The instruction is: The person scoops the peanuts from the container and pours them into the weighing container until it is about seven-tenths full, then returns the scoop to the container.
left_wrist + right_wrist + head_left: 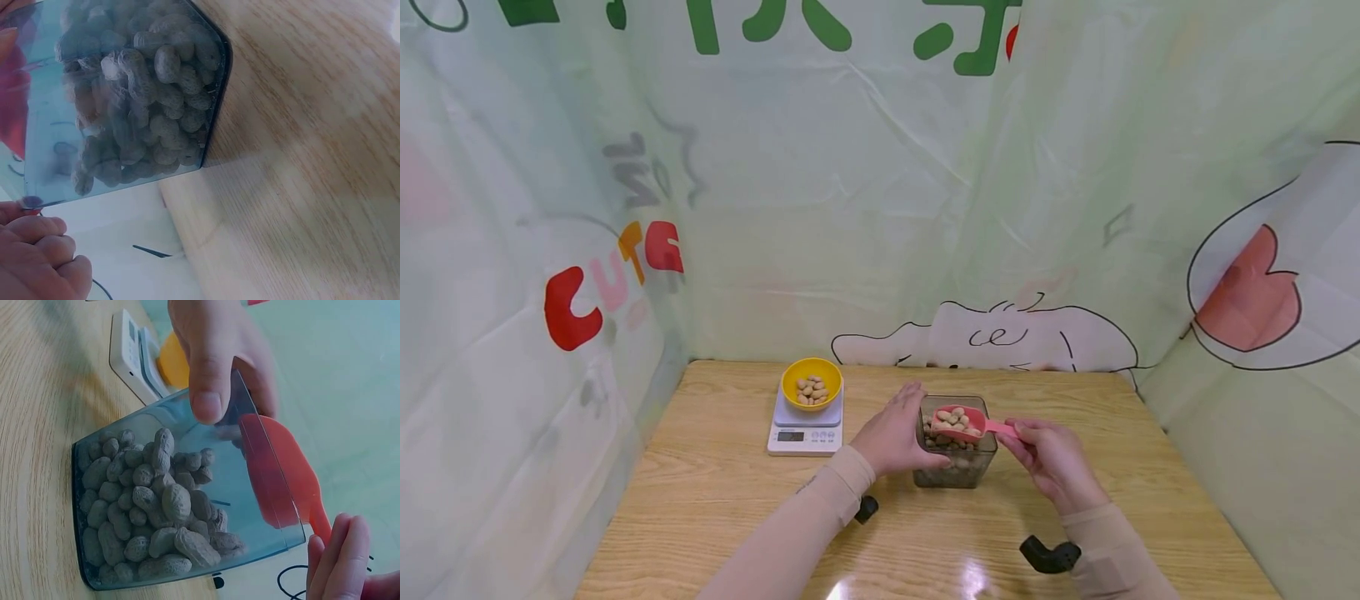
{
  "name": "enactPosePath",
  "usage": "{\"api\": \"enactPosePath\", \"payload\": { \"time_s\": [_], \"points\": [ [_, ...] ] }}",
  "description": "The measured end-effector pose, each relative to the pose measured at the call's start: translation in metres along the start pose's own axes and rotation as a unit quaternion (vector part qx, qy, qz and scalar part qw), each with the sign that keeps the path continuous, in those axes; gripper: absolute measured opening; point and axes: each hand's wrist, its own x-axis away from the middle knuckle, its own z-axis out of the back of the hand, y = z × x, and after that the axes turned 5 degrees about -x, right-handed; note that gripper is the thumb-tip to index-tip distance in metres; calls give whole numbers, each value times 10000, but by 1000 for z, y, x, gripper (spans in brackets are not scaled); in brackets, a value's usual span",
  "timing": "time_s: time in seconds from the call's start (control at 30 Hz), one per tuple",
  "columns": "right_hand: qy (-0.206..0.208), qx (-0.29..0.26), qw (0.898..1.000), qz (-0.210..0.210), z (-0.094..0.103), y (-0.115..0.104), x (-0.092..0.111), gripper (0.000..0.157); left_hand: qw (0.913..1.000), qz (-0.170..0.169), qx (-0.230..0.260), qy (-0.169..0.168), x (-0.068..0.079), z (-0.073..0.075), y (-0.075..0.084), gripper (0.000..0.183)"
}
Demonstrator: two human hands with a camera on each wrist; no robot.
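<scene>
A clear dark-tinted container (951, 475) of unshelled peanuts (150, 512) stands on the table. My left hand (895, 433) grips its left side, the thumb across the near wall, as the right wrist view shows. My right hand (1056, 458) holds the handle of a pink-red scoop (981, 423) from the right. The scoop's bowl, loaded with peanuts, is at the container's mouth, level with the rim. Left of the container, a yellow bowl (790, 387) with several peanuts in it sits on a white kitchen scale (778, 442).
The wooden table (715, 500) meets a printed cloth backdrop (820, 250) at the back and both sides. A black curved piece (1051, 556) shows beside the right wrist, and a smaller black piece (867, 509) beside the left.
</scene>
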Motion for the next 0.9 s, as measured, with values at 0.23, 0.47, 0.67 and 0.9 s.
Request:
{"api": "enactPosePath", "payload": {
  "time_s": [0.23,0.47,0.67,0.9],
  "points": [
    [-44,-217,9996,-162,4,-3,1,30,10000,-19,-12,0,2,3,2,118],
    [-51,-269,9995,-125,6,-9,2,22,10000,-6,-18,-3,2,3,2,118],
    [-22,-227,9997,-48,3,-15,3,22,9999,-36,-160,-34,3,5,3,119],
    [56,-235,9997,-40,-1,-19,2,24,9993,-85,-370,-41,3,4,1,123]
  ]
}}
